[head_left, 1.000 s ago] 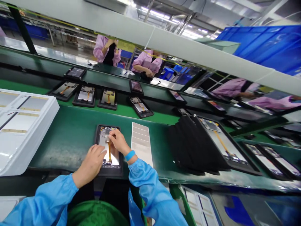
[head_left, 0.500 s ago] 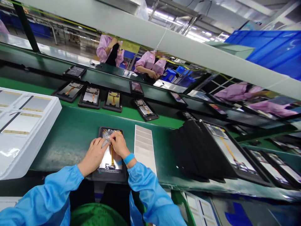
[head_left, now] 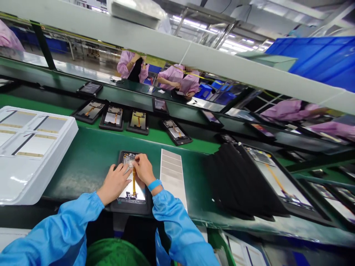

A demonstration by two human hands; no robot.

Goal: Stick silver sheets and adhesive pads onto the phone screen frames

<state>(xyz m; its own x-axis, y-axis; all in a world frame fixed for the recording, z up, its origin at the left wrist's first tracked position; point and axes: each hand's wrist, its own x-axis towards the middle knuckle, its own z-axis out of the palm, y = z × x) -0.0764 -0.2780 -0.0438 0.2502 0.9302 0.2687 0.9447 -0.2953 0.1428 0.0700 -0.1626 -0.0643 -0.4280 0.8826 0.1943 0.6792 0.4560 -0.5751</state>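
A black rectangular tray (head_left: 130,208) lies on the green conveyor belt (head_left: 83,166) directly in front of the person, holding a pale electronic panel (head_left: 131,195) with a thin orange ribbon cable (head_left: 134,181) running down its middle. The left hand (head_left: 113,183) sits on the tray's near-left side, its fingers (head_left: 123,170) bent and resting on the panel. The right hand (head_left: 143,170) presses down at the top of the ribbon cable, fingers closed together there (whether they pinch the cable, the view doesn't settle), so I cannot tell if either hand truly grips. A blue wristband (head_left: 154,185) circles the right wrist above a light-blue sleeve (head_left: 172,221).

Just right of the tray lies a long white striped sheet (head_left: 172,177). Well left of it sits a large white plastic tray (head_left: 30,151). Farther right leans a stack of black trays (head_left: 244,181). Beyond the tray, a row of smaller black trays (head_left: 113,118) lines the far belt, and two people in pink smocks (head_left: 177,75) work past them.
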